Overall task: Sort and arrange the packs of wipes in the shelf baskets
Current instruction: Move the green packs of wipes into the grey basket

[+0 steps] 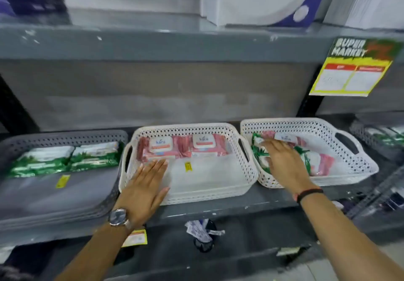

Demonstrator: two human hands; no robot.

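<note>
Both arms stretched forward and up, bare to the elbow. Left hand [146, 184] lay flat, palm down, fingers [158, 166] straight and pressed together, thumb apart to the right — wristwatch on the wrist. Right hand [284, 162] reached further, palm down, fingers [267, 145] slightly spread and curved — dark band round the wrist.

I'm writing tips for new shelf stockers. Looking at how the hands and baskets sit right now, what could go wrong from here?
1. The right basket sits skewed, its front corner near the shelf edge; the right hand rummaging in its mixed pink and green packs could nudge it off.
2. The left hand presses the middle basket at its front rim and may tip or slide it.
3. Green packs could be missed under pink ones.
</note>
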